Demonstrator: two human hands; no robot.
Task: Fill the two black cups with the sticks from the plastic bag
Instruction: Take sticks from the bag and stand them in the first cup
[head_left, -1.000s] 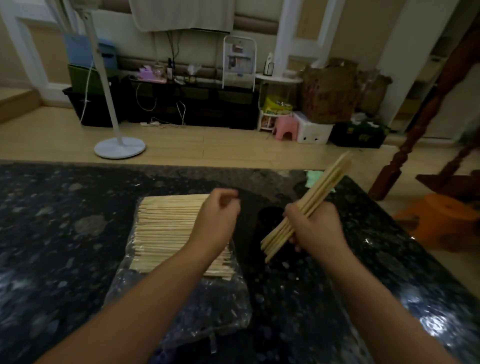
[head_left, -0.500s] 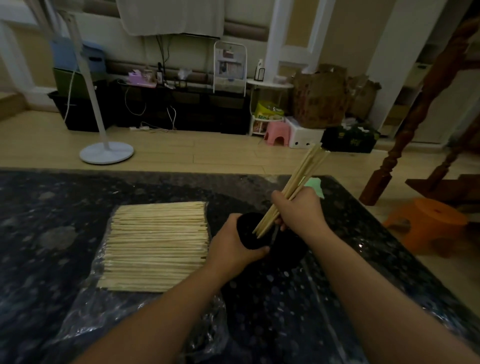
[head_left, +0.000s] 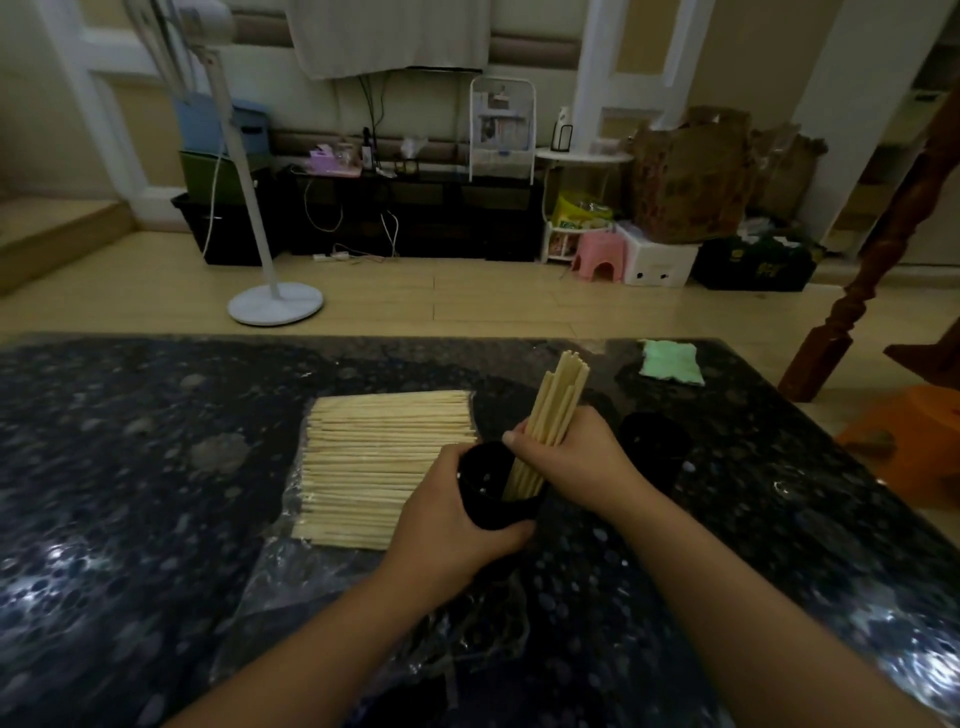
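Gripping the near black cup (head_left: 496, 499) from its left side, the left hand (head_left: 449, 525) is curling fingers round its wall; the right hand (head_left: 574, 457) is clutching a bundle of sticks (head_left: 550, 415), lower ends sitting inside that cup, tops tilting up and away; the second black cup (head_left: 654, 447) is standing just right of the right hand; the remaining sticks (head_left: 384, 462) are lying flat on the plastic bag (head_left: 306, 577) to the left, on the dark speckled table (head_left: 130, 467); a green cloth (head_left: 670, 361) is lying near the far edge.
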